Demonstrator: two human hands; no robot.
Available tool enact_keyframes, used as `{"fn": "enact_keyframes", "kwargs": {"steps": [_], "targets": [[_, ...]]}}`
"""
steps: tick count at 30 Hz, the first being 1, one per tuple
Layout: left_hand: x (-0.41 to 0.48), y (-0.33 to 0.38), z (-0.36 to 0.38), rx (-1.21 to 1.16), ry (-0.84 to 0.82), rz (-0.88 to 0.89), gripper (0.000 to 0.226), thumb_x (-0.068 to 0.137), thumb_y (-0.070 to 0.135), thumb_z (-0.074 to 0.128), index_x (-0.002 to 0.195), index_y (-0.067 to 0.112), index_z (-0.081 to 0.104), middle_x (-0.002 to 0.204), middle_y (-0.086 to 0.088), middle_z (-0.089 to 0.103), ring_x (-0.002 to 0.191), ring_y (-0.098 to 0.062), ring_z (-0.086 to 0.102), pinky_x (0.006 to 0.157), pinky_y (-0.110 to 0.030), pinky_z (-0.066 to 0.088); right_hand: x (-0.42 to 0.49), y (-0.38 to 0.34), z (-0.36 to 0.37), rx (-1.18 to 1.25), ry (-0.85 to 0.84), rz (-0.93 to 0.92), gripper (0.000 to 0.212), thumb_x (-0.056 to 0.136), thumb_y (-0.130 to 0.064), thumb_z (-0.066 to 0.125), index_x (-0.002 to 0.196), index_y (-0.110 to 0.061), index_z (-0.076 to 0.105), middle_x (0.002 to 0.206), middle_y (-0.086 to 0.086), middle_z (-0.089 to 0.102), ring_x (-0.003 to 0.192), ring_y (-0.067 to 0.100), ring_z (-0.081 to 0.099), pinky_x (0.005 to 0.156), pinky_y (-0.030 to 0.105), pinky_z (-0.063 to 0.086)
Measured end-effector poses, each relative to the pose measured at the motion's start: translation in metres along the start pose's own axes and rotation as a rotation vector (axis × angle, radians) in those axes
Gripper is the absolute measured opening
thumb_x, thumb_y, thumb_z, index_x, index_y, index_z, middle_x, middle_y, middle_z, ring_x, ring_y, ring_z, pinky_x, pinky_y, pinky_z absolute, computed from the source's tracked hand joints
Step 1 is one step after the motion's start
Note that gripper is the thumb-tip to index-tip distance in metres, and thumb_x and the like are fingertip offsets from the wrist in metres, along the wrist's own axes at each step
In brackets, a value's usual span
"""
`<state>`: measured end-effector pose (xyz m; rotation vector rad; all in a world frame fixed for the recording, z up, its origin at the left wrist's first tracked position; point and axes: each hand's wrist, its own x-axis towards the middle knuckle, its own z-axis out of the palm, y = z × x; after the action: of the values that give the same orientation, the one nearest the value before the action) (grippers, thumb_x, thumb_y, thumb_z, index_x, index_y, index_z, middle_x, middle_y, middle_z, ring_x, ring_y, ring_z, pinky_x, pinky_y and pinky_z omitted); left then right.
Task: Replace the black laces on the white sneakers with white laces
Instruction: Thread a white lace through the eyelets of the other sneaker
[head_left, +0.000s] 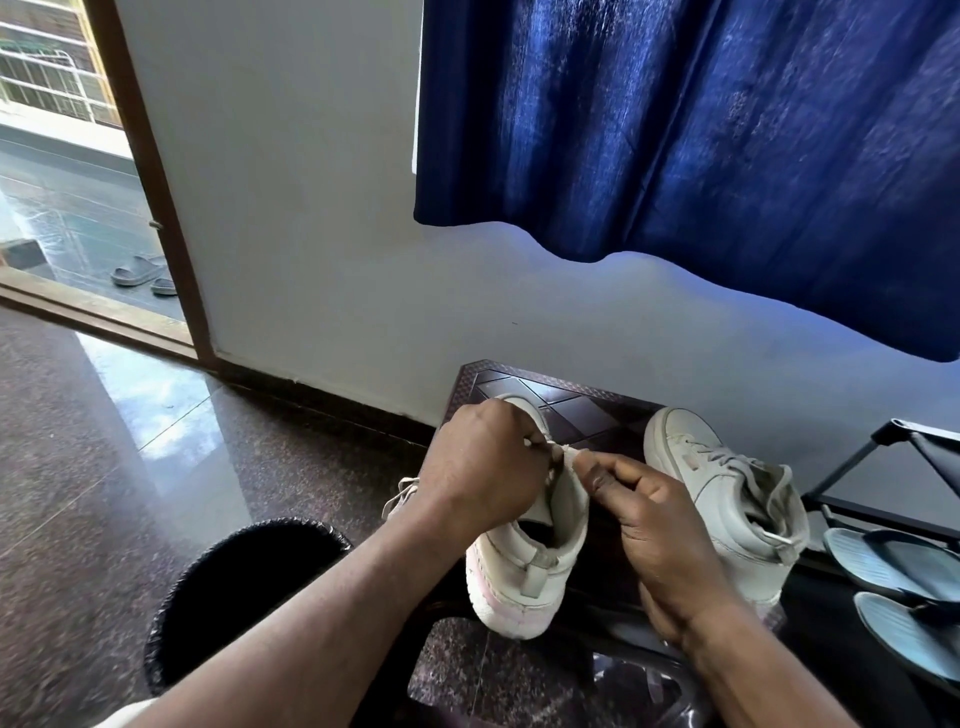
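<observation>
On the dark patterned tabletop (524, 387) by the wall stands the near sneaker (524, 566), heel toward the camera, toe pointing at the wall. Upper off-white and scuffed; sole edge tinged pink; tongue upright; inside of the shoe dark. A short stretch of white lace (563, 451) is drawn taut above the tongue between both hands.

Left hand (480, 462): fingers curled over the sneaker's upper, thumb and fingertips pinching the lace at its left end. Right hand (660, 525): thumb and forefinger pinching the lace's right end, remaining fingers loosely bent. More pale lace trails out left of the left wrist.

Second sneaker (727, 499): just beside the first, to the right, same tabletop, toe toward the wall, threaded laces (722, 457) pale and crossed over the tongue.

Surroundings: blue flip-flops (893, 566) under a dark rack (883, 467) at right; black round mat (244, 587) on the polished speckled floor (78, 441) at left; blue curtain (701, 130) above; grey slippers (140, 273) beyond the open doorway.
</observation>
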<state>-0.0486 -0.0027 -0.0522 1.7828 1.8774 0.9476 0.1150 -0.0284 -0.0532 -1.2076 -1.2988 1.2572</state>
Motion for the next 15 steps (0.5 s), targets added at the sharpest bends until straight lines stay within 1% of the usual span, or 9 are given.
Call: {"fn": "enact_keyframes", "kwargs": {"steps": [1, 2, 3, 4, 6, 8, 10, 13, 15], "targets": [[0.001, 0.0, -0.001, 0.004, -0.009, -0.002, 0.015, 0.087, 0.046, 0.076, 0.087, 0.032, 0.08, 0.091, 0.005, 0.076, 0.09, -0.019, 0.068, 0.077, -0.028, 0.053, 0.0, 0.001, 0.0, 0.018, 0.004, 0.003, 0.025, 0.101, -0.026, 0.062, 0.1, -0.012, 0.082, 0.102, 0.005, 0.081, 0.102, 0.015, 0.076, 0.083, 0.021, 0.057], [0.001, -0.001, -0.001, -0.006, -0.016, -0.008, 0.014, 0.086, 0.046, 0.077, 0.086, 0.032, 0.08, 0.089, 0.005, 0.075, 0.089, -0.019, 0.067, 0.075, -0.027, 0.05, 0.0, 0.002, 0.0, 0.048, 0.012, 0.017, 0.029, 0.104, -0.026, 0.057, 0.1, -0.011, 0.081, 0.101, 0.006, 0.081, 0.098, 0.014, 0.076, 0.077, 0.018, 0.056], [0.001, -0.002, 0.0, -0.033, -0.024, -0.018, 0.014, 0.086, 0.046, 0.077, 0.084, 0.032, 0.08, 0.084, 0.005, 0.073, 0.087, -0.018, 0.066, 0.073, -0.026, 0.048, 0.001, 0.004, -0.001, 0.066, 0.035, 0.027, 0.029, 0.106, -0.022, 0.056, 0.097, -0.011, 0.081, 0.099, 0.007, 0.081, 0.096, 0.014, 0.076, 0.075, 0.018, 0.056], [0.0, -0.003, 0.0, -0.065, -0.032, -0.03, 0.014, 0.085, 0.046, 0.078, 0.082, 0.032, 0.079, 0.079, 0.007, 0.07, 0.085, -0.017, 0.066, 0.07, -0.025, 0.046, 0.002, 0.006, 0.0, 0.072, 0.06, 0.034, 0.028, 0.105, -0.014, 0.057, 0.093, -0.012, 0.081, 0.099, 0.008, 0.081, 0.094, 0.016, 0.076, 0.076, 0.021, 0.057], [-0.001, -0.003, 0.001, -0.113, -0.047, -0.043, 0.014, 0.086, 0.044, 0.079, 0.079, 0.031, 0.078, 0.073, 0.009, 0.065, 0.081, -0.013, 0.065, 0.067, -0.021, 0.042, 0.006, 0.013, 0.003, 0.094, 0.083, 0.062, 0.029, 0.099, -0.002, 0.059, 0.086, -0.015, 0.081, 0.099, 0.011, 0.08, 0.092, 0.021, 0.074, 0.083, 0.033, 0.057], [-0.002, -0.004, 0.0, -0.118, -0.061, -0.044, 0.019, 0.086, 0.044, 0.079, 0.071, 0.033, 0.074, 0.072, 0.01, 0.064, 0.08, -0.011, 0.065, 0.065, -0.02, 0.041, 0.011, 0.018, 0.008, 0.124, 0.086, 0.085, 0.03, 0.098, 0.0, 0.061, 0.085, -0.019, 0.08, 0.097, 0.013, 0.078, 0.088, 0.024, 0.071, 0.088, 0.042, 0.057], [-0.001, -0.005, -0.002, -0.085, -0.076, -0.042, 0.027, 0.086, 0.048, 0.077, 0.063, 0.038, 0.067, 0.072, 0.01, 0.065, 0.079, -0.012, 0.065, 0.065, -0.022, 0.042, 0.016, 0.024, 0.011, 0.1, 0.093, 0.076, 0.027, 0.098, -0.001, 0.062, 0.083, -0.019, 0.077, 0.092, 0.012, 0.077, 0.085, 0.024, 0.068, 0.086, 0.044, 0.056], [-0.001, -0.006, -0.005, -0.054, -0.1, -0.047, 0.028, 0.085, 0.05, 0.073, 0.06, 0.041, 0.064, 0.077, 0.01, 0.068, 0.083, -0.015, 0.066, 0.068, -0.026, 0.048, 0.027, 0.021, 0.011, -0.02, 0.207, -0.022, 0.027, 0.099, -0.001, 0.061, 0.078, -0.017, 0.07, 0.078, 0.001, 0.073, 0.074, 0.015, 0.063, 0.073, 0.034, 0.054], [-0.001, -0.006, -0.006, -0.05, -0.119, -0.042, 0.024, 0.083, 0.051, 0.069, 0.06, 0.047, 0.064, 0.082, 0.012, 0.07, 0.086, -0.016, 0.067, 0.074, -0.03, 0.054, 0.037, 0.008, 0.003, 0.085, 0.355, -0.07, 0.029, 0.1, 0.002, 0.056, 0.08, -0.017, 0.063, 0.069, -0.003, 0.065, 0.062, 0.01, 0.057, 0.06, 0.026, 0.048]]}}
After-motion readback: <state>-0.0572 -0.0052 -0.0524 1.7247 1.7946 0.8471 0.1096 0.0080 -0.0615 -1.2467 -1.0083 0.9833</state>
